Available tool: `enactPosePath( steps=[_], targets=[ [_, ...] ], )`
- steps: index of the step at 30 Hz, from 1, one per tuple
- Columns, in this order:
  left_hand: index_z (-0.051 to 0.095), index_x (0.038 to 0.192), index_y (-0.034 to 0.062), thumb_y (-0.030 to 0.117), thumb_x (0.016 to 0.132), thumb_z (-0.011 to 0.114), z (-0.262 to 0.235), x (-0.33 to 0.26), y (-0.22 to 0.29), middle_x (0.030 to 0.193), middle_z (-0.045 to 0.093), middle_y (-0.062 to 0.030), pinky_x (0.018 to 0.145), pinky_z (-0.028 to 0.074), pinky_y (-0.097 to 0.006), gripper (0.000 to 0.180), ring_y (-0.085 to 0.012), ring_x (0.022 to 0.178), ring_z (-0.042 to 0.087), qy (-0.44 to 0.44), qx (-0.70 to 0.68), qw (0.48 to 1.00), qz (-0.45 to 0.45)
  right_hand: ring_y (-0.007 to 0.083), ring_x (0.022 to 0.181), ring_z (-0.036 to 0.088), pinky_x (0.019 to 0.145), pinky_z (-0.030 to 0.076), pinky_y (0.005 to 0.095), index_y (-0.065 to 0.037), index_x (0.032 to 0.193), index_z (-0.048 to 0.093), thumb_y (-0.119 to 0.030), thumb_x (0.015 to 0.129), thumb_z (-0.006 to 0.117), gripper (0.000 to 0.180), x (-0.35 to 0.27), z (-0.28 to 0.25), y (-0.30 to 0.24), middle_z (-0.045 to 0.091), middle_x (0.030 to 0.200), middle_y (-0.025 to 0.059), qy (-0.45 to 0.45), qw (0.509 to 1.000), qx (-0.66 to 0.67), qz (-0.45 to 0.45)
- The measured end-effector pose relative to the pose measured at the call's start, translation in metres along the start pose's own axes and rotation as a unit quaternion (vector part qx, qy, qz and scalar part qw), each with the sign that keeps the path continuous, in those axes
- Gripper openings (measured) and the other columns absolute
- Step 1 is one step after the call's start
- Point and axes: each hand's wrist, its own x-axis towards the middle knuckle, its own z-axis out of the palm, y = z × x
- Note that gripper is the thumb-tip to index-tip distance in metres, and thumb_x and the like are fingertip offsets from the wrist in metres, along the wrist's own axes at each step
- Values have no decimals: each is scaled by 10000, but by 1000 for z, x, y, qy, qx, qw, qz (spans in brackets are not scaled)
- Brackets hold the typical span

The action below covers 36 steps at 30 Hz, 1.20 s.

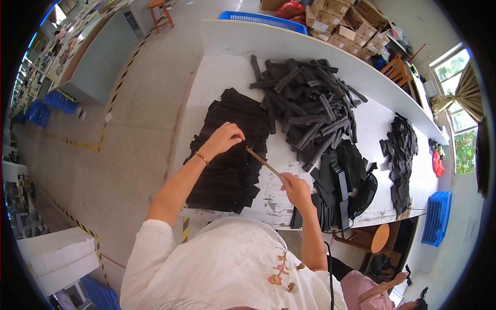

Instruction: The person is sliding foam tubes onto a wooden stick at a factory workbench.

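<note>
Thin stick [264,162] gripped in right hand [297,189], tip at or just above overlapping black pieces [222,178] on the white surface [207,77]; left hand [225,138] curled over them, hold unclear. Possibly skewed layers from a careless sweep, or mixing with the neighbouring strip heap [321,108].

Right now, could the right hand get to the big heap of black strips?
Probably yes: the heap lies just beyond the right hand with nothing seen in between, though that hand is holding a thin stick.
</note>
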Motion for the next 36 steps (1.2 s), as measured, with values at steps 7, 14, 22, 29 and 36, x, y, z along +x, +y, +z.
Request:
enactPosePath(
  steps=[7,14,22,29,36],
  targets=[
    [653,834,74,103,757,665,38,-17,74,915,587,-48,834,422,-369,83,-254,916,528,-73,37,992,101,339,646,623,598,475,416,-106,1185,523,-164,907,533,284,11,44,-15,642,684,141,-9,998,54,-34],
    [540,1181,54,114,769,742,40,-36,101,1161,525,-86,932,419,-379,462,-249,1100,504,417,-334,841,-87,64,572,464,527,379,230,-38,1185,566,-83,929,513,265,-18,54,-13,597,675,13,-7,949,314,13],
    [619,1074,23,175,903,624,98,-53,100,885,664,-87,781,519,-345,229,-229,846,641,241,-759,558,-232,242,621,600,590,466,344,-30,1183,507,-102,938,487,256,-21,90,-42,602,684,127,77,973,217,11],
    [636,1041,26,174,885,651,99,-54,105,869,665,-90,751,524,-323,216,-215,824,639,250,-752,550,-264,266,612,592,578,460,361,-10,1167,494,-118,948,475,245,-40,93,-41,594,684,128,82,975,203,32],
    [643,892,9,174,838,701,84,-26,127,701,639,-93,467,438,-270,183,-178,551,596,273,-650,635,-315,221,531,529,515,427,350,6,969,549,-92,957,457,134,-81,89,-11,531,597,117,4,983,178,50]
  ],
)
